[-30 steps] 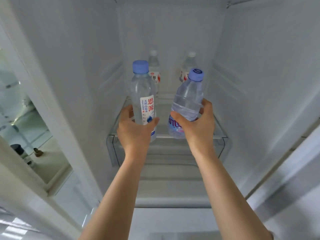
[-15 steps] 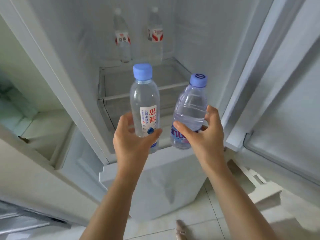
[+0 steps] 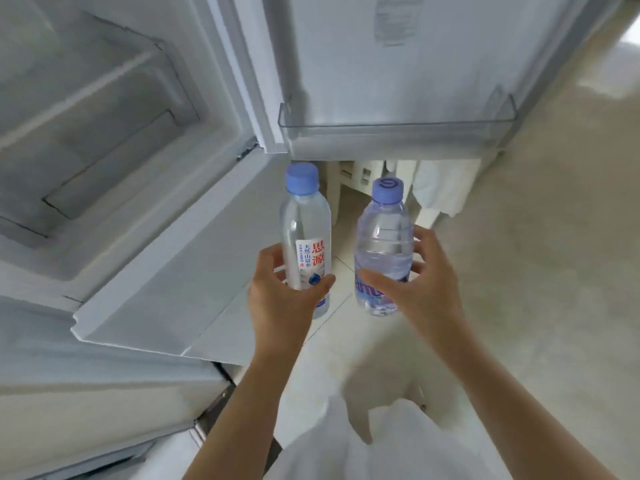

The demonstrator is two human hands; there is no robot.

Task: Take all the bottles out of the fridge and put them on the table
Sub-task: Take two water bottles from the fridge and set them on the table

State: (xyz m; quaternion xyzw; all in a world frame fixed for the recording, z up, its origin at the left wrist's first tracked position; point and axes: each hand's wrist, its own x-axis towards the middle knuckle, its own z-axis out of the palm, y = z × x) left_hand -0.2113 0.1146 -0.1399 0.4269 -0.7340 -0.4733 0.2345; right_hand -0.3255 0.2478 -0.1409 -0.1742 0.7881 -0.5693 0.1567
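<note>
Nearest, the left hand (image 3: 282, 299) wraps the lower body of the taller labelled bottle (image 3: 306, 237), and the right hand (image 3: 420, 289) curls round the shorter bottle (image 3: 382, 247). Both have come clear of the fridge (image 3: 104, 133) since a second ago, when they were just above its shelf (two more stood at the back then). So this pair is out and bound for the table. Each long axis stands near upright, caps above the grips; the shorter leans slightly. Beyond hangs the door shelf (image 3: 398, 128).
</note>
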